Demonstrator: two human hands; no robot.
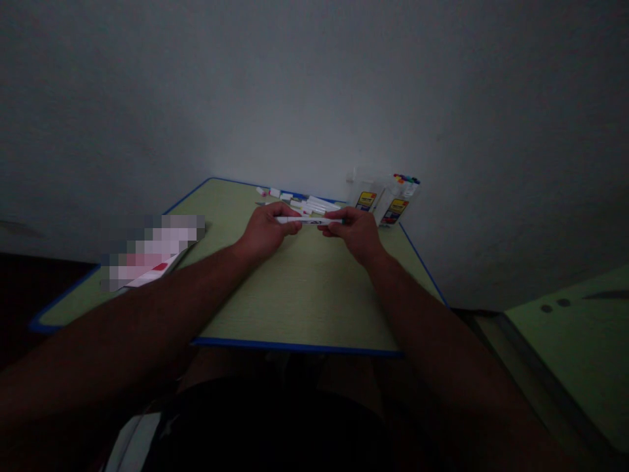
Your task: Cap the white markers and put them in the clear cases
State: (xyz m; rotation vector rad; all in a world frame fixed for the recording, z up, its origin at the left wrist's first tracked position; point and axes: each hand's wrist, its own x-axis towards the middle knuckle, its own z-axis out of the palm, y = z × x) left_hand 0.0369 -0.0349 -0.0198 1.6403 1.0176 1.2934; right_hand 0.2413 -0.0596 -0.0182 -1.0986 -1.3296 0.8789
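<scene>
Held level above the table is a white marker pen with small dark print on its barrel. My left hand pinches its left end between thumb and fingers. At the other end, my right hand grips the marker, its fingertips covering the tip, where a dark greenish bit shows. Just behind my hands lie several more white markers on the table. A few loose pieces that look like white caps sit to their left, one with a pinkish end.
Two clear packs stand at the table's back right; the right pack shows several coloured marker ends, and the left pack bears a yellow label. A blurred-out white and red item lies at left. The blue-edged table meets a grey wall.
</scene>
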